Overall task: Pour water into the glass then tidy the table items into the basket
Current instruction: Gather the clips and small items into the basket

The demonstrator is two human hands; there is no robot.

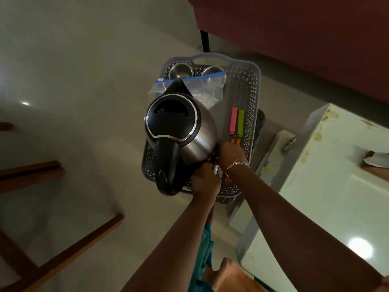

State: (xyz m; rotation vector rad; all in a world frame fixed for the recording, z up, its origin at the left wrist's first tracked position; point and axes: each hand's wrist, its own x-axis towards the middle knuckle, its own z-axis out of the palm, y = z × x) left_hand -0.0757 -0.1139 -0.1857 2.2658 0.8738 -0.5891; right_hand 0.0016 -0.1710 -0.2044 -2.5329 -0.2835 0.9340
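Observation:
A steel electric kettle [195, 131] with a black lid and handle sits tilted in the grey perforated basket [251, 85], spout pointing away from me. My left hand [205, 181] curls against the kettle's near lower edge beside the handle. My right hand [230, 152], with a bracelet at the wrist, curls around the kettle's right lower rim. Its fingertips are hidden under the kettle. A small white and black item [216, 171] shows between my hands. The basket also holds two steel cups [180, 70], a zip bag [208, 89], and pink and green clips [236, 121].
A white table [336, 197] with stains stands at the right, a scrap of paper [376, 160] on it. A dark red sofa [294, 39] fills the top right. Wooden chair legs [31, 171] cross the left. The basket rests over pale floor tiles [84, 81].

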